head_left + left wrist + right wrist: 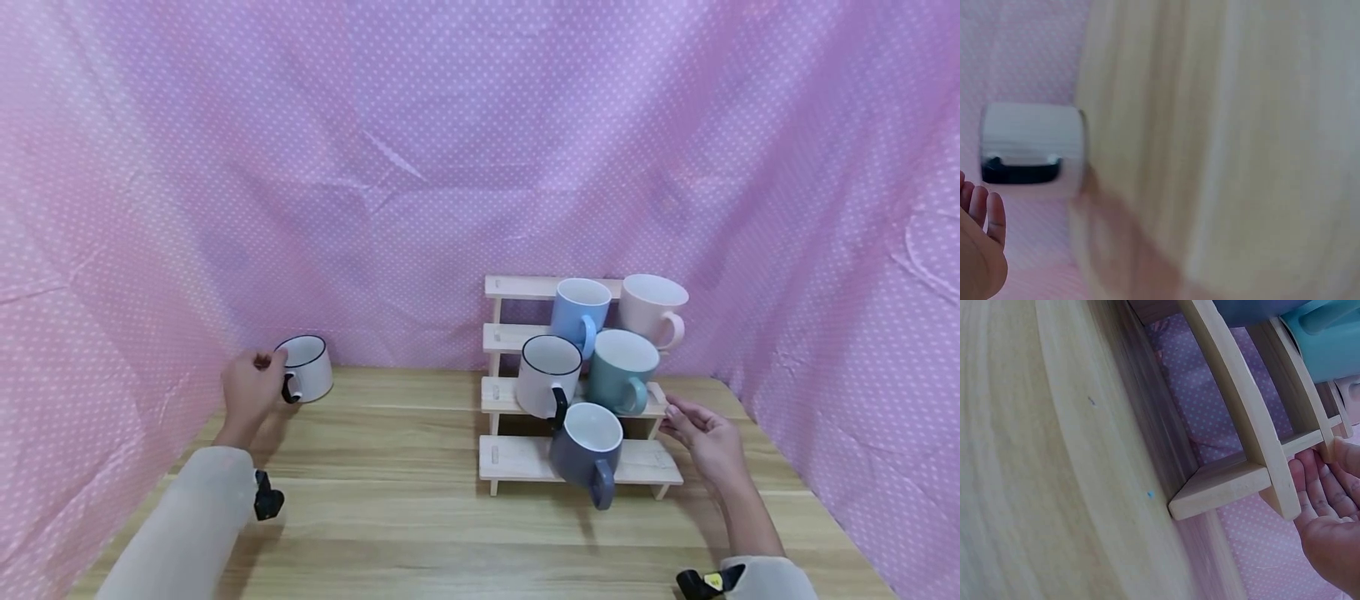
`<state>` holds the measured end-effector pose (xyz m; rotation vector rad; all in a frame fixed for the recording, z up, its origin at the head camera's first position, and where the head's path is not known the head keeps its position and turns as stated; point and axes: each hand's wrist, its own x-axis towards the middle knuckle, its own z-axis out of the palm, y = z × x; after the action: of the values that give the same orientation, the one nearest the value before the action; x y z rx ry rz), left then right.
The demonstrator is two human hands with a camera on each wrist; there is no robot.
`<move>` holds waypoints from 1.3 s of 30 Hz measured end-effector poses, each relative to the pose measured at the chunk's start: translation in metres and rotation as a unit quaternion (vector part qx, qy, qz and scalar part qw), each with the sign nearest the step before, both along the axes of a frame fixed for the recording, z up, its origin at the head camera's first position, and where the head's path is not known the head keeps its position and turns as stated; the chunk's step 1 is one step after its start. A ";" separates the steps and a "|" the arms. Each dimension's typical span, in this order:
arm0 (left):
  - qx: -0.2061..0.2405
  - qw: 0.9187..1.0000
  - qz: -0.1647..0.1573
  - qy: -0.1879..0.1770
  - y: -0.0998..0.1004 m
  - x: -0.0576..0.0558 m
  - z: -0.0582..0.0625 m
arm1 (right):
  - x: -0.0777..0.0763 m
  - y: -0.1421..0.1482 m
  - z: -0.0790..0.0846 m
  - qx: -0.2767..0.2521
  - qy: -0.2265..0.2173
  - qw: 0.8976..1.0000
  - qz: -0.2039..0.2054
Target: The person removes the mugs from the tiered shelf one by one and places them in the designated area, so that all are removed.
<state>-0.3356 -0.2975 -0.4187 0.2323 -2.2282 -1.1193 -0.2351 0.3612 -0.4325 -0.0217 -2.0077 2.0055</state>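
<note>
At the far left, a white enamel-style mug (pixel 313 377) with a black rim and black handle stands on the table. My left hand (pixel 253 390) is beside its handle, fingers loosely bent; in the left wrist view, the fingers (pixel 996 219) show a gap from the mug (pixel 1035 137). To the right stands a stepped wooden rack (pixel 517 457) with mugs on it. My right hand (pixel 708 442) pinches the right end of the rack's second step from the bottom. In the right wrist view, the thumb (pixel 1347 456) lies against that board's end, with the other fingers beneath.
On the rack sit a dark grey mug (pixel 585 450), a white black-rimmed mug (pixel 546 387), a teal mug (pixel 618 375), a blue mug (pixel 573 318) and a pale pink mug (pixel 647 310). Pink dotted cloth (pixel 420 208) hangs behind and beside the wooden table (pixel 390 517).
</note>
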 end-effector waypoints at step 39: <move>-0.068 0.923 -0.377 0.039 0.218 -0.011 0.115 | 0.000 -0.001 -0.002 -0.001 0.013 1.000 -0.004</move>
<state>-0.3464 -0.0797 -0.3037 -0.7839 -2.3591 -1.2971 -0.2353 0.3603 -0.4342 -0.0056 -1.9869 1.9928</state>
